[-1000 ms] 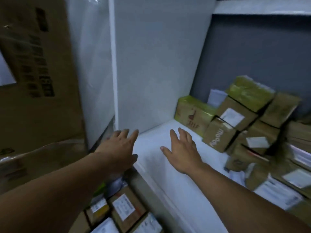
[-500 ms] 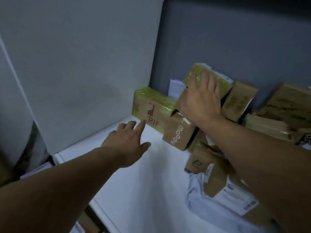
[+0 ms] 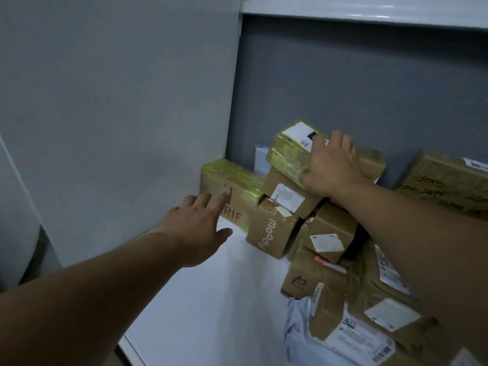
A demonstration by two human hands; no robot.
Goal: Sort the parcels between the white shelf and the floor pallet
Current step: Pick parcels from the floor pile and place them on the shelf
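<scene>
Right hand [image 3: 332, 167] gripping top parcel [image 3: 287, 151], 1 o'clock; left hand [image 3: 200, 228] reaching, spread, empty. Pile [image 3: 327, 233] crowding shelf [image 3: 211, 299], 3 o'clock; sorting seemingly just starting.

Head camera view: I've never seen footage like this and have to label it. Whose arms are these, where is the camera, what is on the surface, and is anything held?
There is no machine here. A person wears a wide-angle camera on the head, so the one picture looks forward and down along their own bare arms.

The surface is a white shelf with a grey back wall. Cardboard parcels are piled at its right and rear, among them a box printed "moody", a yellow-taped box in the corner and a white mailing bag.

The right hand holds the top yellow-taped parcel, fingers across its top and thumb on its near side. The left hand is open and holds nothing, reaching toward the corner box. Whether it touches the box is unclear.
</scene>
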